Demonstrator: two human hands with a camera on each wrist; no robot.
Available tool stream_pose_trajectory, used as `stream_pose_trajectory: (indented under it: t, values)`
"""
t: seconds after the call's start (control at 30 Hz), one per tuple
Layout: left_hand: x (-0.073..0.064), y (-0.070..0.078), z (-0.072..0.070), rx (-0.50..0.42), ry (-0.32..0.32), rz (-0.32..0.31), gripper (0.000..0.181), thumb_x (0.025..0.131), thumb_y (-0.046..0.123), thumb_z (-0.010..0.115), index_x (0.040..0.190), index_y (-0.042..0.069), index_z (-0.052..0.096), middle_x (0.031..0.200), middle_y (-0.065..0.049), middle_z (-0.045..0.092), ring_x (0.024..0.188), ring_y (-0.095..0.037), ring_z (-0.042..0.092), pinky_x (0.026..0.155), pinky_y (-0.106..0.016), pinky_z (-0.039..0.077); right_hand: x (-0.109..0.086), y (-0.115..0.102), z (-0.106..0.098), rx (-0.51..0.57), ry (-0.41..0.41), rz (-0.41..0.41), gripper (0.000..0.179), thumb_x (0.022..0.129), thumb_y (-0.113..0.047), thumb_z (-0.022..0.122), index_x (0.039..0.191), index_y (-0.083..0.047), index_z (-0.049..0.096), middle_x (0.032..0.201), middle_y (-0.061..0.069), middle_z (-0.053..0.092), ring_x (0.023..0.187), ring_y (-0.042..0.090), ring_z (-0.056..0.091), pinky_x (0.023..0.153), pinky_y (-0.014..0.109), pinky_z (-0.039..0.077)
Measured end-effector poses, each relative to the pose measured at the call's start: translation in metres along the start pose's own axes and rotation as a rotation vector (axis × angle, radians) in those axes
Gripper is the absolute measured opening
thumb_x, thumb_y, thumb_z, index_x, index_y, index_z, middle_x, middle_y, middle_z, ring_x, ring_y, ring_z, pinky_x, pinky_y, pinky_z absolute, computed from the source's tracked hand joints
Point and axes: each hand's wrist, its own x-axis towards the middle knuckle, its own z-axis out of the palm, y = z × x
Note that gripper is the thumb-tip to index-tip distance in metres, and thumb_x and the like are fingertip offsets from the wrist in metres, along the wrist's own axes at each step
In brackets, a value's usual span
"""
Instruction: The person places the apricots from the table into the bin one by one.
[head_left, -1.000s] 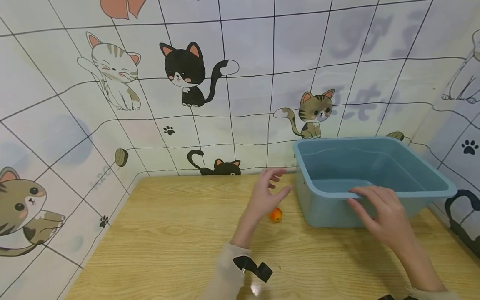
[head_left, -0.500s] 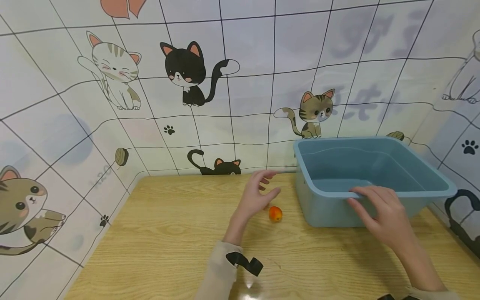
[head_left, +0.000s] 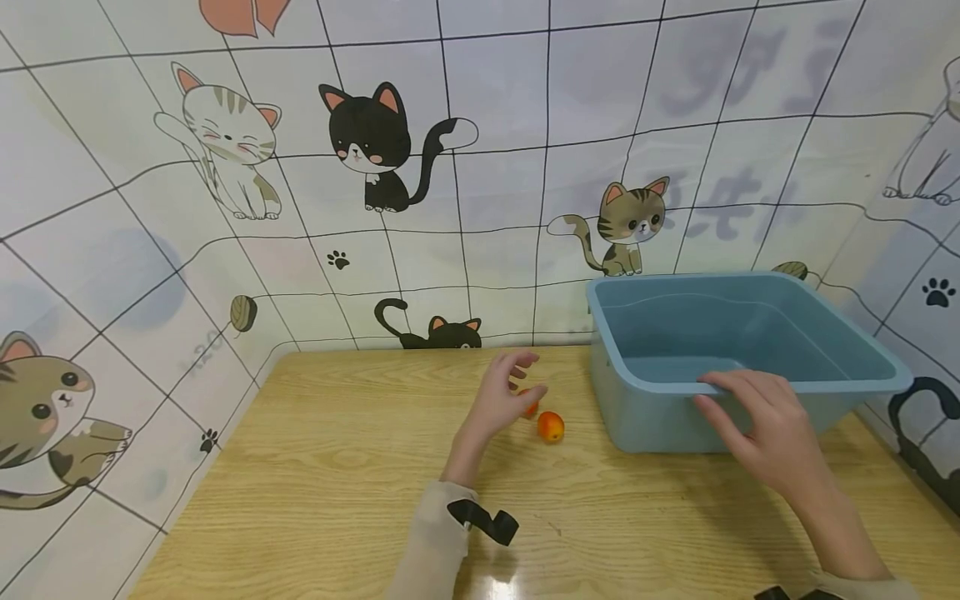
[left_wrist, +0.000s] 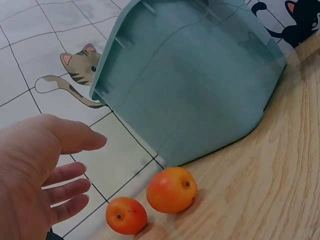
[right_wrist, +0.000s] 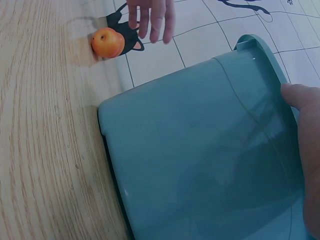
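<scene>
In the head view my left hand (head_left: 495, 400) hovers over the wooden table with loosely bent fingers, thumb and fingers apart and nothing held. Two small round orange-red fruits, apricot-like, lie beside it: the nearer one (head_left: 551, 427) in full sight, the farther one (head_left: 531, 407) partly behind the thumb. Both fruits (left_wrist: 171, 190) show beyond the fingers in the left wrist view. My right hand (head_left: 772, 425) holds the front rim of a blue plastic bin (head_left: 652, 421), thumb outside, fingers over the edge. The right wrist view shows that thumb (right_wrist: 300, 96) against the rim; the fingertips inside are hidden.
The bin stands at the table's right rear, close to the wall sheet (head_left: 495, 208) printed with cats and grid lines. The sheet also runs along both sides. Wooden tabletop (head_left: 337, 467) stretches left of the bin and in front of it.
My left hand has drawn back leftward, away from the bin. The farther fruit, hidden at first, now shows beside the thumb. My right hand and the bin have stayed in place.
</scene>
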Motion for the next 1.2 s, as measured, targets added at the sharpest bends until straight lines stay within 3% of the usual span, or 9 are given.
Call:
stream_pose_trajectory:
  t: [0.37,0.53,0.77,1.2]
  values:
    - [-0.005,-0.018,0.002,-0.009,-0.02,-0.079,0.045,0.091,0.007,0.073,0.133,0.002,0.059,0.128,-0.024,0.053,0.112,-0.042,0.054,0.094,-0.049,0.049,0.001,-0.001,0.001,-0.001,0.005,-0.006,0.06,0.101,-0.055,0.053,0.099,0.002,0.074,0.091,0.015,0.07,0.089,0.038,0.058,0.102,0.024,0.033]
    - [-0.007,-0.024,0.004,-0.007,-0.014,-0.101,0.043,0.09,0.006,0.072,0.131,0.002,0.06,0.125,-0.023,0.053,0.11,-0.042,0.055,0.093,-0.047,0.049,0.0,0.0,0.0,0.0,0.005,-0.004,0.06,0.101,-0.055,0.053,0.099,0.002,0.074,0.091,0.016,0.07,0.09,0.038,0.058,0.102,0.024,0.033]
    - [-0.009,-0.031,0.009,0.035,-0.02,-0.158,0.046,0.089,0.007,0.074,0.132,0.0,0.059,0.124,-0.02,0.055,0.106,-0.03,0.056,0.092,-0.04,0.05,0.001,0.0,0.0,0.003,0.006,-0.006,0.061,0.101,-0.055,0.053,0.099,0.002,0.074,0.091,0.017,0.069,0.09,0.038,0.058,0.103,0.024,0.033]
    - [-0.011,-0.039,0.015,0.124,-0.012,-0.194,0.037,0.089,0.001,0.073,0.125,0.001,0.063,0.123,-0.014,0.054,0.107,-0.024,0.054,0.095,-0.036,0.047,0.0,0.0,0.0,0.002,0.003,-0.002,0.061,0.101,-0.055,0.053,0.1,0.002,0.073,0.092,0.016,0.069,0.09,0.037,0.058,0.103,0.024,0.033]
